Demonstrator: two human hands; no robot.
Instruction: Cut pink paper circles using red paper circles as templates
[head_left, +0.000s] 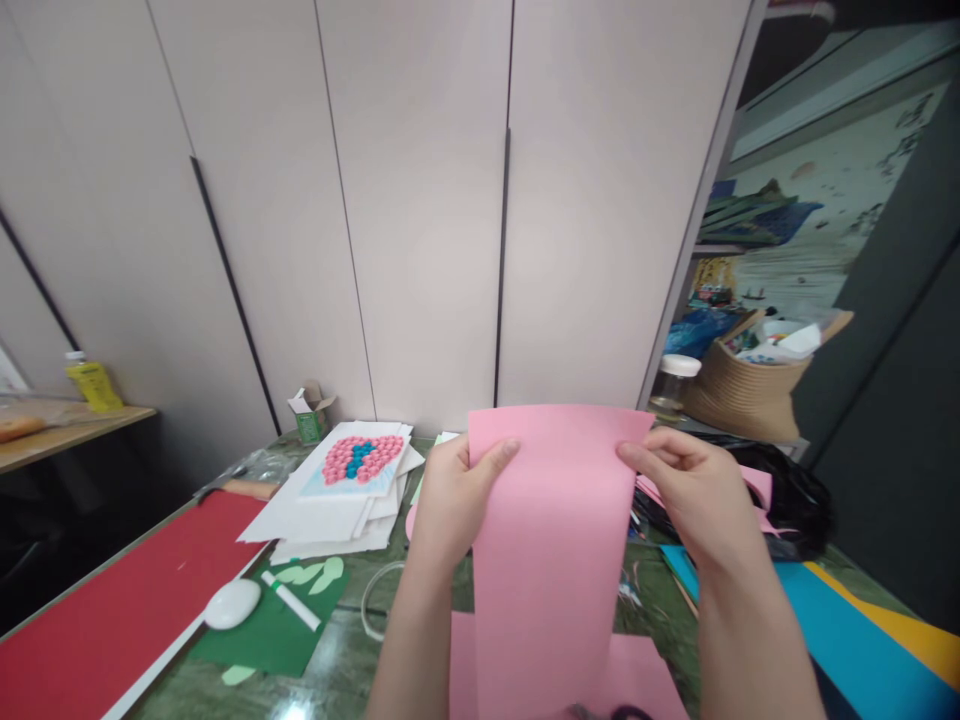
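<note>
I hold a sheet of pink paper point(551, 540) upright in front of me, above the green table. My left hand point(454, 490) pinches its upper left edge, thumb on the front. My right hand point(694, 490) grips the upper right edge the same way. The sheet hangs down toward me and meets more pink paper point(645, 680) lying flat on the table.
A red sheet point(127, 600) lies at the left, with a green sheet point(281, 620), a white oval object point(232, 603) and a white stick point(291, 600). A stack of white paper carries a pink and blue rosette piece point(360, 458). Blue and orange sheets point(862, 640) lie right; a woven basket point(750, 395) stands behind.
</note>
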